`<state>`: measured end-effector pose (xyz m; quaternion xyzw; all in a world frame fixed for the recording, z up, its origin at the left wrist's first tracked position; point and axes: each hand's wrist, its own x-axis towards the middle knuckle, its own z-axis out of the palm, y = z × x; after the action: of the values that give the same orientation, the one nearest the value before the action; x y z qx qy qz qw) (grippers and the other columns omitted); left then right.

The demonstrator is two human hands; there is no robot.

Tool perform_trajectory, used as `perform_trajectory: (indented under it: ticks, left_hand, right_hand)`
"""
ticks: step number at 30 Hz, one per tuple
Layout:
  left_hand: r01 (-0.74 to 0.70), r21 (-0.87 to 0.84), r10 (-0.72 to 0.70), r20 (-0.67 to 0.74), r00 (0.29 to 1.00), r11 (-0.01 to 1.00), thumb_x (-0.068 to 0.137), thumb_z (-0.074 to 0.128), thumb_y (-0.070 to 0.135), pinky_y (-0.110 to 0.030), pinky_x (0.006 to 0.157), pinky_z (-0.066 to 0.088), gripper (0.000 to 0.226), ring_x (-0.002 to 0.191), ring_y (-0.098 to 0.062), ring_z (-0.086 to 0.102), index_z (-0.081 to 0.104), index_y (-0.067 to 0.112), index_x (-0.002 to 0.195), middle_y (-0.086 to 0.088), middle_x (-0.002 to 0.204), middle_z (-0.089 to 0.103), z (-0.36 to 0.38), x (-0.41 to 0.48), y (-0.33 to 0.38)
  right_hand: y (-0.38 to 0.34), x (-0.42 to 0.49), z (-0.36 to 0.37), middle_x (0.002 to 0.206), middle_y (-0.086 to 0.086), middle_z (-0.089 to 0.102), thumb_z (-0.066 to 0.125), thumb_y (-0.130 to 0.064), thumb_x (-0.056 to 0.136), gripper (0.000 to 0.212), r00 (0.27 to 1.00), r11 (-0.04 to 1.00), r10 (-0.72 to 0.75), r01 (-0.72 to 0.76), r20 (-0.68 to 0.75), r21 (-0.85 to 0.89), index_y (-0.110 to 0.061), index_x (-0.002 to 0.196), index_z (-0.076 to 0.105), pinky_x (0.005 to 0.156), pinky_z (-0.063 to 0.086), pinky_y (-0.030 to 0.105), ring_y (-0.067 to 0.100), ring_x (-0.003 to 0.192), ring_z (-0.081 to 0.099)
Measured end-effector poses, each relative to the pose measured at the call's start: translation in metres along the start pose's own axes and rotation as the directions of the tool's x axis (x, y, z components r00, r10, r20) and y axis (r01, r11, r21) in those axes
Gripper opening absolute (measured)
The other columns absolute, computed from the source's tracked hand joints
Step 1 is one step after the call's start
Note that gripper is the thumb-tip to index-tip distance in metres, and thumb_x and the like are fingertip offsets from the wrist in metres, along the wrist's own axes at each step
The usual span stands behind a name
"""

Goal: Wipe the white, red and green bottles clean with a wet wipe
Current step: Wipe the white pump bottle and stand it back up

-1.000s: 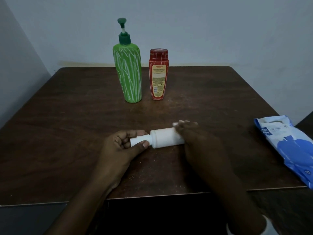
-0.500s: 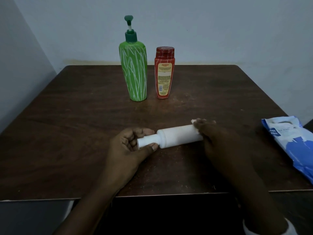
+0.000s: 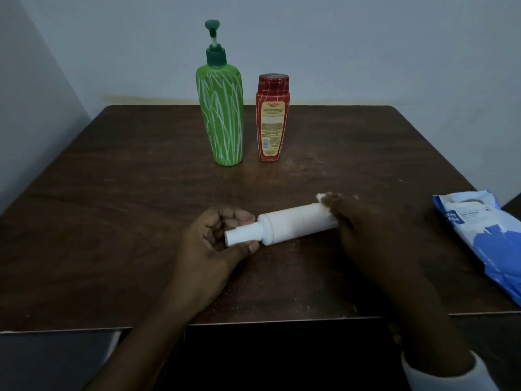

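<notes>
Fingers point(image 3: 240, 216) of left hand point(image 3: 207, 251) pinch smooth white bottle's point(image 3: 294, 225) cap; right hand point(image 3: 365, 222) clutches crumpled wipe point(image 3: 320, 196).

Matt white bottle point(image 3: 296, 225); worn wood-grain table point(image 3: 112, 221); glossy packet point(image 3: 485, 235).

3 bottles total: 1 green bottle point(image 3: 221, 117) with pump, upper centre; 1 red bottle point(image 3: 272, 122) just right of it; 1 white bottle point(image 3: 293, 225) lying lower centre. 1 wet wipe point(image 3: 320, 196), only a white scrap visible. 1 wipes pack point(image 3: 485, 238), right edge. 2 hands: left hand point(image 3: 214, 249), right hand point(image 3: 363, 230). 1 table point(image 3: 112, 193).
</notes>
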<state>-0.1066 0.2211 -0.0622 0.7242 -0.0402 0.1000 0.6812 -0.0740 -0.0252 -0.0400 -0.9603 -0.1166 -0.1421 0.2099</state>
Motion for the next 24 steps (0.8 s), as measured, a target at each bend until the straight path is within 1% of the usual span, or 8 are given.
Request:
perform_trajectory:
  ticks: [3,6,8,10,15,18,22,24]
  left_hand:
    - [-0.002,0.000,0.002,0.010,1.000,1.000,0.071,0.079,-0.022,-0.019,0.081,0.057,0.042,0.098,-0.012,0.075,0.069,0.011,0.094,-0.002,0.104,0.078,0.001,0.001,-0.002]
    - [-0.004,0.042,0.004,-0.002,1.000,0.999,0.070,0.080,-0.022,-0.023,0.082,0.059,0.041,0.098,-0.015,0.075,0.070,0.007,0.097,-0.004,0.103,0.078,0.001,0.000,-0.005]
    - [-0.009,0.087,0.010,-0.012,1.000,0.996,0.069,0.082,-0.020,-0.027,0.081,0.060,0.045,0.096,-0.017,0.075,0.072,0.015,0.095,-0.002,0.101,0.078,0.001,-0.002,-0.006]
    - [-0.028,0.131,0.032,-0.028,0.999,0.991,0.068,0.083,-0.018,-0.029,0.082,0.061,0.049,0.095,-0.016,0.075,0.073,0.024,0.092,0.001,0.099,0.078,0.002,-0.003,-0.007]
    - [-0.102,0.241,0.113,-0.032,0.993,0.965,0.069,0.085,-0.013,-0.032,0.088,0.060,0.044,0.098,-0.010,0.074,0.076,0.020,0.096,0.004,0.100,0.078,0.004,-0.004,-0.008]
    - [-0.207,0.351,0.226,-0.015,0.974,0.913,0.069,0.087,-0.010,-0.028,0.088,0.058,0.044,0.099,-0.007,0.072,0.076,0.024,0.096,0.013,0.099,0.077,0.005,-0.006,-0.004]
    - [-0.320,0.458,0.346,0.028,0.938,0.830,0.068,0.085,-0.015,-0.028,0.102,0.053,0.048,0.102,0.009,0.067,0.076,0.024,0.095,0.024,0.097,0.074,0.005,-0.009,-0.004]
    - [-0.358,0.491,0.379,0.060,0.923,0.794,0.068,0.083,-0.017,-0.021,0.108,0.047,0.048,0.106,0.018,0.062,0.076,0.021,0.095,0.024,0.097,0.072,0.005,-0.010,-0.005]
  right_hand:
    - [-0.007,0.002,0.005,0.135,-0.002,0.058,0.058,-0.005,0.089,0.048,1.000,0.999,0.009,-0.009,0.003,-0.034,-0.025,0.132,0.058,0.109,0.038,0.034,0.018,0.125,0.054]
    - [-0.038,-0.002,0.020,0.142,-0.004,0.047,0.062,0.003,0.083,0.056,0.986,0.991,-0.130,0.125,0.107,0.051,-0.019,0.135,0.055,0.116,0.020,0.026,0.011,0.136,0.037]
    - [-0.055,-0.008,0.028,0.141,-0.004,0.048,0.069,0.004,0.077,0.061,0.962,0.969,-0.246,0.240,0.115,0.065,-0.018,0.133,0.056,0.113,0.014,0.029,0.009,0.134,0.034]
    - [-0.053,-0.011,0.028,0.137,-0.003,0.055,0.071,0.002,0.073,0.064,0.957,0.959,-0.278,0.273,0.086,0.073,-0.021,0.131,0.058,0.110,0.019,0.032,0.008,0.131,0.036]
    - [-0.003,0.003,0.002,0.137,-0.005,0.056,0.057,-0.005,0.090,0.049,0.997,0.999,-0.049,0.048,0.061,0.018,-0.027,0.133,0.057,0.111,0.037,0.037,0.013,0.128,0.050]
    - [0.001,0.002,0.000,0.136,-0.004,0.057,0.057,-0.008,0.089,0.047,0.999,0.999,0.015,-0.013,0.048,-0.042,-0.027,0.132,0.058,0.108,0.041,0.039,0.017,0.126,0.053]
    - [-0.038,-0.012,0.022,0.140,-0.003,0.053,0.062,-0.001,0.082,0.056,0.982,0.985,-0.164,0.158,0.093,0.071,-0.023,0.133,0.056,0.112,0.037,0.039,0.012,0.133,0.043]
    - [-0.050,-0.018,0.028,0.140,-0.003,0.053,0.053,-0.005,0.086,0.049,0.948,0.942,-0.312,0.299,0.067,0.154,-0.019,0.133,0.057,0.115,0.032,0.034,0.009,0.133,0.043]
